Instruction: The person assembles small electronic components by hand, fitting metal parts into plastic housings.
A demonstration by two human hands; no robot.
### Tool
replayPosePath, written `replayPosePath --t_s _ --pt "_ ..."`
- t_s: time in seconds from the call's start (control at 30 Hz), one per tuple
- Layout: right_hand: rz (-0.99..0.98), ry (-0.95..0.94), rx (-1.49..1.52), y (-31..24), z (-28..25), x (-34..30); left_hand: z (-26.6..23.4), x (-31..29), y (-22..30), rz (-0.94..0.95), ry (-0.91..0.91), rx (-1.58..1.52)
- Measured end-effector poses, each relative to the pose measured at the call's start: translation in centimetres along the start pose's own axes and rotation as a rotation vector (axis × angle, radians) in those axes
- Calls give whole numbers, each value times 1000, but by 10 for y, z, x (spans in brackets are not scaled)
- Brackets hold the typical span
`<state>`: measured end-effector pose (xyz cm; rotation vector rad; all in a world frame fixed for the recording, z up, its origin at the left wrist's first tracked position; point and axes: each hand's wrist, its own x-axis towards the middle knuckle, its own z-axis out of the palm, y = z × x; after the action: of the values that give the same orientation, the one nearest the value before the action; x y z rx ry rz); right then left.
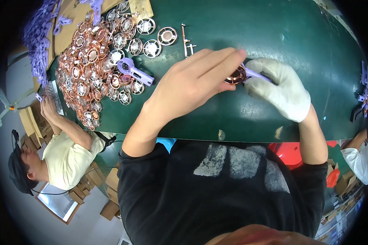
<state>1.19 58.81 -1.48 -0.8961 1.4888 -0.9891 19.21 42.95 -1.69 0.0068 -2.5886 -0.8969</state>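
My bare left hand [190,83] reaches over the green table, its fingers closed on a copper-coloured round spoked part [237,76]. The fingers hide much of that part. My right hand [284,87], in a white glove, grips a slim purple plastic handle [255,74] that meets the round part. Whether the two are joined cannot be seen. To the left of my left hand lies another purple handle with a ring end [140,74], resting at the edge of a heap of shiny copper-coloured round parts [86,61].
A thin copper-coloured branched piece [185,40] lies beyond my left hand. Many purple pieces [37,45] are piled at the far left by cardboard [71,30]. More purple parts [364,87] lie at the right edge. A co-worker [63,153] handles something at the left.
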Motion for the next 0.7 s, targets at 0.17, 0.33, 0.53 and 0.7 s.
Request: replayPosePath --t_s 0.17,0.33,0.53,0.7 --pt "-38 29 -416 -12 6 -4 13 2 5 167 36 -13" --pt "-348 151 -404 7 16 -3 17 3 5 -40 84 -398" --pt "-639 330 -697 23 21 1 20 4 -1 -45 75 -441" --pt "-331 543 -463 8 25 7 3 40 -28 -430 -19 -414"
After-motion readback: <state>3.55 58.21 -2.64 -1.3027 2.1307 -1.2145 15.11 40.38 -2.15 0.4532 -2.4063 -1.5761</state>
